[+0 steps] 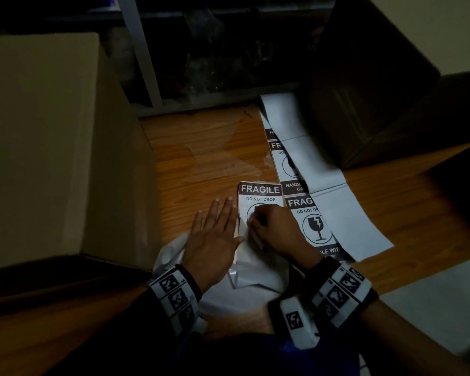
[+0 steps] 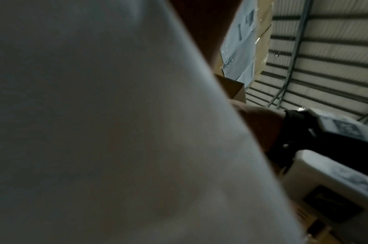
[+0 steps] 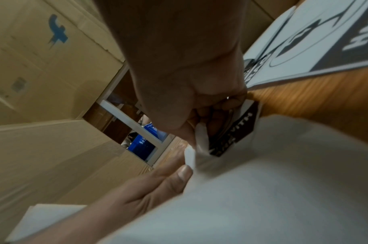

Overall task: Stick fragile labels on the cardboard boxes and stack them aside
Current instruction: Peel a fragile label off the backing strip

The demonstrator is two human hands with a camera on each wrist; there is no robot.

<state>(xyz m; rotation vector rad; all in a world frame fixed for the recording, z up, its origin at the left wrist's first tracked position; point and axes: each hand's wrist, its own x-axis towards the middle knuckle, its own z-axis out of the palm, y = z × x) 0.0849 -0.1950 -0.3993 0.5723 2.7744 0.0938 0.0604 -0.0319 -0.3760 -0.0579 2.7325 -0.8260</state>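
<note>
A fragile label (image 1: 259, 195) lies on white backing paper (image 1: 258, 267) on the wooden surface. My left hand (image 1: 216, 229) lies flat with straight fingers, pressing the left edge of the backing paper. My right hand (image 1: 257, 222) is curled over the label and pinches a peeled-up part of it. In the right wrist view that hand (image 3: 208, 118) holds the label's black bottom band (image 3: 235, 132) lifted off the backing paper (image 3: 262, 189), with the left hand (image 3: 157, 183) beside it. A large cardboard box (image 1: 52, 145) stands at the left.
A strip of more fragile labels (image 1: 314, 226) runs along the wood to the right of my hands. Another cardboard box (image 1: 377, 90) stands in shadow at the back right. A grey shelf frame (image 1: 144, 55) rises behind. White paper (image 2: 95, 115) fills most of the left wrist view.
</note>
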